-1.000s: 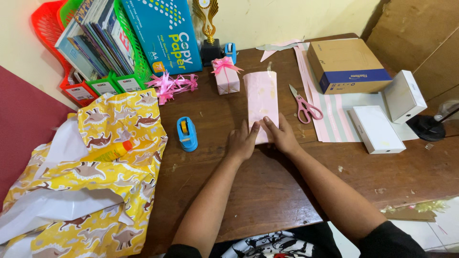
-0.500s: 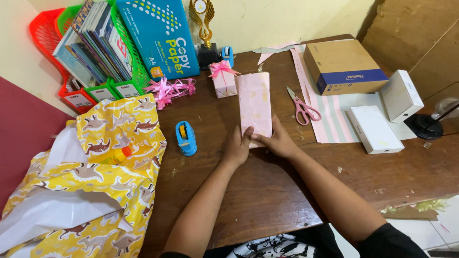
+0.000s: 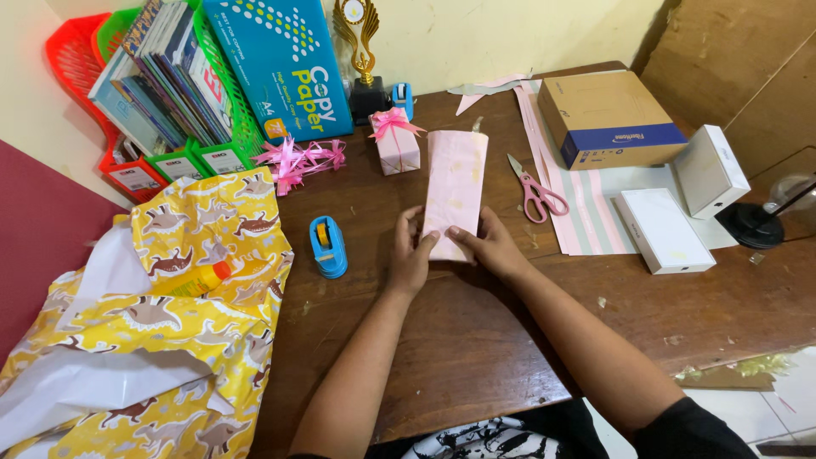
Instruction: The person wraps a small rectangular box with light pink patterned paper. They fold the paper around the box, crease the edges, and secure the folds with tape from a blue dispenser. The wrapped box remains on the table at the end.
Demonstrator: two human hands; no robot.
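Head view: both hands clamp the near end of the pink wrapped parcel (image 3: 455,191), which lies flat on the brown desk (image 3: 476,340). Left hand (image 3: 410,251) grips the near-left corner, fingers curled on the edge; right hand (image 3: 491,246) holds the near-right corner, fingertips on top. The two hands sit close together, apparently pinning the loose paper flap so it stays folded.

The parcel is long and rectangular, in pale pink paper with faint yellowish marks. Its far end looks pinched and unsealed, with a small paper tip sticking up.

Relative to the parcel: blue tape dispenser (image 3: 327,246) to its left, within reach; small gift box with pink bow (image 3: 394,140) just beyond its far-left corner; pink scissors (image 3: 535,189) just right of it; striped pink paper (image 3: 586,208) further right; yellow dinosaur wrapping paper (image 3: 187,289) well left.
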